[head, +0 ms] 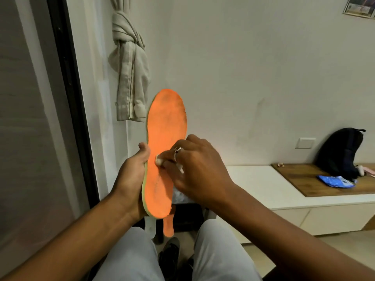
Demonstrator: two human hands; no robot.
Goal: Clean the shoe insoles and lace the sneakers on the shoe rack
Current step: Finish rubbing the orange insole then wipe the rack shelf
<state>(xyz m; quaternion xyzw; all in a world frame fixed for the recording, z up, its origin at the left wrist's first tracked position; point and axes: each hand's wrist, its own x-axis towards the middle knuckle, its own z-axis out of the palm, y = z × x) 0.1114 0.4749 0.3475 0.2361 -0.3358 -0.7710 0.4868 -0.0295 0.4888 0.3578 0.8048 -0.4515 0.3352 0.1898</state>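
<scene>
bench [263, 183] lower right, backpack [343, 151] on it | insole [165, 128] centre frame, upright, orange face showing | left hand [129, 179] grips its left edge, thumb in front | right hand [194, 171] fingers curled, pinching wipe [158, 159] | second insole [168, 226] lower centre | wipe pressed on insole's middle

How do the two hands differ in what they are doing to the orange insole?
The left hand grips the orange insole by its edge; the right hand pinches a small white wipe against its face. The right hand wears a ring; the left shows none. Both work on one insole.
</scene>
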